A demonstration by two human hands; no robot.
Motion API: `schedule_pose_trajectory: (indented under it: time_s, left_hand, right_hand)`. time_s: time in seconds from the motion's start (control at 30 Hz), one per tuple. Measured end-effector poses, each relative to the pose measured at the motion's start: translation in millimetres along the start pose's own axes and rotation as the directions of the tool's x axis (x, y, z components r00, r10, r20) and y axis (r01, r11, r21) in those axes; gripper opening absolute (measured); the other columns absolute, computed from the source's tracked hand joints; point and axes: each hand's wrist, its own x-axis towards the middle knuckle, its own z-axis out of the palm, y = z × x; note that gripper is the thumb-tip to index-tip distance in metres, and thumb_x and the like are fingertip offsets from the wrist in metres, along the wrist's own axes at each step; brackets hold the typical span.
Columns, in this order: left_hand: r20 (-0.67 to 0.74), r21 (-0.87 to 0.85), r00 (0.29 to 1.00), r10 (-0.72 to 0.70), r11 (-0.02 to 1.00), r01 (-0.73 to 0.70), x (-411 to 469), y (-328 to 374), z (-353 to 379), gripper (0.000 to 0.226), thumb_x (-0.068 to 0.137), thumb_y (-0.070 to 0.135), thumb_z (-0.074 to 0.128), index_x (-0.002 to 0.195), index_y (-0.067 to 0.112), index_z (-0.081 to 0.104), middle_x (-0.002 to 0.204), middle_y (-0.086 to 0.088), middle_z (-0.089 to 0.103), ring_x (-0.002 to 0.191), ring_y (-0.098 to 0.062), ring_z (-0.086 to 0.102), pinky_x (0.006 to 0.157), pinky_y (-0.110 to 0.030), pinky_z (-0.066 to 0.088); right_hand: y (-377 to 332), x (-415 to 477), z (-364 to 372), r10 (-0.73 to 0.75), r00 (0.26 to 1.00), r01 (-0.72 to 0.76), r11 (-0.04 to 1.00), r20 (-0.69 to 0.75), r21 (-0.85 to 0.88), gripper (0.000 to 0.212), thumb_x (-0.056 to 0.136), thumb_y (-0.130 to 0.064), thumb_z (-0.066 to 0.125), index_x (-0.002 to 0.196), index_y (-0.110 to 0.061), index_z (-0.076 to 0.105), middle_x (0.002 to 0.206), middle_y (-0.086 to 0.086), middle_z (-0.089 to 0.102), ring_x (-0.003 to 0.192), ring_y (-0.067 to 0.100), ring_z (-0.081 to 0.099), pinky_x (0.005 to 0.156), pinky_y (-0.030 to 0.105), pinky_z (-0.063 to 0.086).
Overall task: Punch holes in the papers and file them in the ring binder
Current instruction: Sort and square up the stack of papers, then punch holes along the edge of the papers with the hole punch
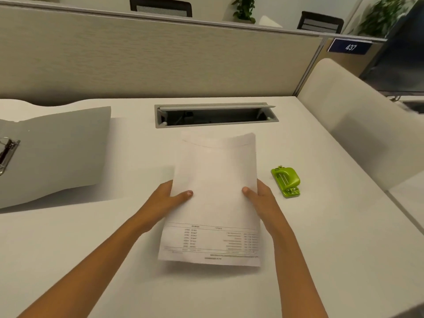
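Note:
A thin stack of white papers [215,193] with upside-down print near its lower edge is held above the white desk [321,260]. My left hand [165,199] grips its left edge, thumb on top. My right hand [261,198] grips the right edge the same way. A small green hole punch [286,181] sits on the desk just right of the papers, apart from my right hand. The grey ring binder [57,152] lies open at the far left, its metal ring mechanism [8,152] at the frame edge.
An open grey cable hatch [215,114] is set into the desk behind the papers. A beige partition [149,63] closes the back. A side panel [344,106] and a dark monitor [401,58] stand at the right.

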Motion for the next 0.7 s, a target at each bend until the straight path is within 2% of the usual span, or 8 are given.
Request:
schedule_pose_trajectory:
  time_s: [0.1, 0.17, 0.27, 0.33, 0.4, 0.53, 0.6, 0.7]
  left_hand:
    - [-0.03, -0.039, 1.0, 0.008, 0.999, -0.01, 10, -6, 17, 0.029, 0.089, 0.028, 0.063, 0.116, 0.018, 0.062, 0.107, 0.001, 0.073, 0.095, -0.019, 0.071, 0.084, -0.037, 0.057]
    - [-0.058, -0.066, 0.998, -0.003, 0.998, -0.001, 17, -10, 26, 0.027, 0.089, 0.027, 0.064, 0.115, 0.018, 0.063, 0.106, 0.001, 0.074, 0.094, -0.02, 0.071, 0.083, -0.036, 0.057]
    - [-0.079, -0.077, 0.997, -0.012, 0.997, 0.006, 27, -16, 38, 0.028, 0.088, 0.028, 0.065, 0.114, 0.019, 0.063, 0.106, 0.001, 0.074, 0.094, -0.02, 0.071, 0.084, -0.039, 0.057]
    - [-0.107, -0.077, 0.994, -0.025, 0.997, 0.016, 33, -19, 44, 0.029, 0.088, 0.029, 0.066, 0.115, 0.02, 0.063, 0.107, 0.001, 0.073, 0.094, -0.019, 0.071, 0.086, -0.042, 0.056]
    - [-0.129, -0.087, 0.991, -0.038, 0.996, 0.027, 38, -21, 49, 0.029, 0.088, 0.03, 0.066, 0.116, 0.022, 0.062, 0.108, 0.003, 0.073, 0.094, -0.018, 0.071, 0.087, -0.044, 0.056]
    - [-0.16, -0.1, 0.985, -0.057, 0.994, 0.042, 48, -22, 63, 0.03, 0.088, 0.03, 0.065, 0.117, 0.023, 0.062, 0.109, 0.004, 0.072, 0.096, -0.017, 0.07, 0.089, -0.044, 0.055]
    - [-0.184, -0.129, 0.981, -0.068, 0.991, 0.044, 53, -21, 69, 0.03, 0.089, 0.028, 0.064, 0.118, 0.022, 0.061, 0.109, 0.004, 0.071, 0.096, -0.018, 0.069, 0.089, -0.044, 0.055]
    - [-0.199, -0.161, 0.976, -0.084, 0.986, 0.052, 60, -20, 78, 0.03, 0.089, 0.028, 0.064, 0.118, 0.021, 0.062, 0.109, 0.003, 0.072, 0.098, -0.019, 0.069, 0.09, -0.046, 0.054]
  right_hand:
    - [3, 11, -11, -0.016, 0.991, 0.006, 0.997, -0.131, -0.079, 0.036, 0.093, -0.019, 0.057, 0.128, -0.02, 0.053, 0.115, 0.0, 0.065, 0.101, 0.019, 0.064, 0.089, 0.042, 0.054]
    - [4, 14, -19, -0.068, 0.959, 0.041, 0.994, -0.276, -0.101, 0.031, 0.091, -0.017, 0.059, 0.121, -0.022, 0.055, 0.105, -0.005, 0.065, 0.087, 0.013, 0.064, 0.079, 0.029, 0.054]
    - [8, 18, -35, -0.206, 0.813, 0.125, 0.975, -0.544, -0.182, 0.026, 0.09, -0.002, 0.053, 0.107, -0.017, 0.065, 0.102, -0.003, 0.067, 0.089, 0.014, 0.064, 0.078, 0.01, 0.048]
    - [15, 24, -47, -0.261, 0.719, 0.125, 0.96, -0.644, -0.249, 0.03, 0.087, 0.002, 0.05, 0.103, -0.017, 0.067, 0.105, 0.0, 0.066, 0.098, 0.019, 0.062, 0.083, 0.016, 0.045]
    - [23, 32, -58, -0.284, 0.676, 0.072, 0.944, -0.68, -0.322, 0.031, 0.087, 0.001, 0.051, 0.106, -0.016, 0.068, 0.11, 0.005, 0.064, 0.106, 0.025, 0.057, 0.087, 0.027, 0.044]
    - [30, 48, -79, -0.253, 0.701, 0.006, 0.937, -0.667, -0.35, 0.027, 0.092, -0.007, 0.055, 0.115, -0.016, 0.067, 0.119, 0.006, 0.062, 0.116, 0.026, 0.052, 0.091, 0.026, 0.039]
    - [30, 55, -86, -0.207, 0.738, 0.003, 0.953, -0.643, -0.303, 0.026, 0.093, -0.011, 0.055, 0.118, -0.014, 0.065, 0.118, 0.006, 0.064, 0.11, 0.023, 0.057, 0.089, 0.029, 0.045]
    - [25, 64, -92, -0.153, 0.78, -0.029, 0.96, -0.607, -0.279, 0.026, 0.094, -0.012, 0.054, 0.118, -0.011, 0.066, 0.113, 0.007, 0.067, 0.094, 0.013, 0.058, 0.074, 0.019, 0.043]
